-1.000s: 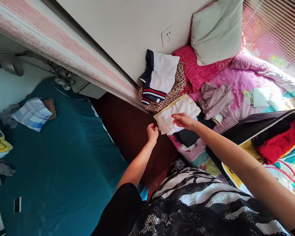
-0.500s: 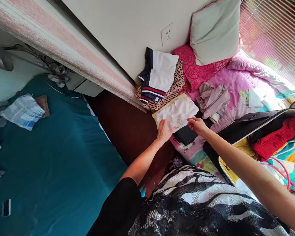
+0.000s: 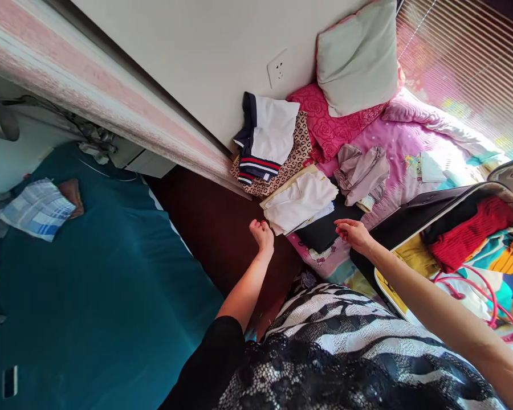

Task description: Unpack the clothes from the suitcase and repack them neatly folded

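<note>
A folded white garment [image 3: 300, 202] lies on a stack of folded clothes, with a pale cream piece [image 3: 277, 196] under its left side. My left hand [image 3: 263, 236] hovers over the dark floor by the stack's near left corner, its fingers curled in and nothing seen in them. Over the right edge of a folded black garment [image 3: 322, 230] is my right hand [image 3: 354, 234], fingers loosely bent and apart, holding nothing. Behind the stack, a white garment with navy trim [image 3: 276, 128] rests on a leopard-print cloth [image 3: 299, 148]. A crumpled mauve garment [image 3: 362, 173] is to the right.
An open suitcase [image 3: 393, 267] filled with clothes stands at the right on the pink bedding [image 3: 367, 136]. Pillows [image 3: 359, 57] lean by the wall. To the left, beyond the dark floor [image 3: 205, 210], is a teal-covered bed [image 3: 111, 285] with a phone [image 3: 9, 381].
Both hands have come away from the white garment: the left moved down and left and curled, the right shifted slightly right and down. The garment now looks flatter and neater.
</note>
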Available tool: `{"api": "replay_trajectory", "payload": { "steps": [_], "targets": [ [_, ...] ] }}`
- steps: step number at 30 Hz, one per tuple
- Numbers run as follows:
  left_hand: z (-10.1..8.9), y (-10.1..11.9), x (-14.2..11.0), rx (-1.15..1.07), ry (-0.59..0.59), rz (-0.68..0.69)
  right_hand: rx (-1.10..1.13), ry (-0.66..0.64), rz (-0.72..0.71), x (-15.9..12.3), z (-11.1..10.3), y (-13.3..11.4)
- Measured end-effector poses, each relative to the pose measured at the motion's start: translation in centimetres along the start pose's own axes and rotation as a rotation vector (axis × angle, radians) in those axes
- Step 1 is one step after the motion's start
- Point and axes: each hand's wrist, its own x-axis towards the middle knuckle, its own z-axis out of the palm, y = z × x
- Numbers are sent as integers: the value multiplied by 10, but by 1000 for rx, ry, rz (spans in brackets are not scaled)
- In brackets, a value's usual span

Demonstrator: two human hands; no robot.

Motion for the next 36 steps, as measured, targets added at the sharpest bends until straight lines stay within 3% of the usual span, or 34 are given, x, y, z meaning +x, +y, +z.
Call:
{"api": "replay_trajectory", "payload": {
  "steps": [2, 4, 6, 9, 13, 17, 20, 23, 25, 30, 33, 36],
  "targets": [
    [0, 10, -5, 283, -54, 295, -14, -7, -20, -8, -4, 4],
    [13, 19, -11, 583, -248, 576, -31, -14, -44, -19, -5, 6],
    [34, 25, -16, 823, -471, 704, -45, -21, -59, -34, -4, 7],
    [65, 23, -21, 1100, -670, 705, -62, -44, -86, -58, -6, 5],
    [76, 17, -16, 1246, -705, 710, -56, -67, -179, -90, -29, 5],
    [70, 28, -10, 1235, -723, 691, 3, 21, -282, -116, -79, 20],
    [78, 42, -24, 1083, -615, 759, 91, 258, -326, -126, -128, 38],
    [94, 57, -58, 860, -510, 919, 193, 532, -301, -129, -177, 59],
    [107, 68, -90, 711, -540, 1050, 249, 613, -278, -130, -204, 74],
    [132, 86, -183, 523, -825, 1327, 347, 593, -244, -137, -238, 109],
    [141, 83, -231, 635, -1013, 1362, 397, 552, -241, -155, -261, 131],
    [146, 69, -266, 701, -1173, 1332, 332, 588, -283, -196, -307, 168]
  ]
}}
